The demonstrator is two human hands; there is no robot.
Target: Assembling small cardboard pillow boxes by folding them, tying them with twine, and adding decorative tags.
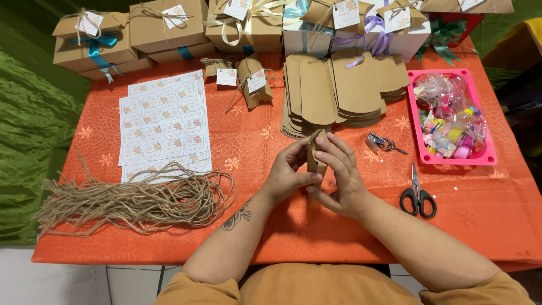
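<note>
The kraft box (314,151) stands on end between both hands, just in front of the stack of flat blanks (339,93) and close to the person's body. Its long axis runs away from the person, towards that stack, with the top end tilted slightly to the right; the lower end is hidden behind the thumbs. The left hand (287,176) presses the box from its left side, fingers curled round the edge and thumb under the lower part. The right hand (340,178) covers the right side, fingers (334,148) laid over the upper half and reaching higher up the box than the left ones. Both hands are clamped on it, and neither is clearly nearer, though the right has more of the surface. From the stack, the stapler (383,143) lies to the right and nearer the person, and the scissors (418,195) lie nearer still, both close to the right hand. The twine (141,200) and the sticker sheets (164,121) lie well to the stack's left, the pink tray (488,153) to its right.
</note>
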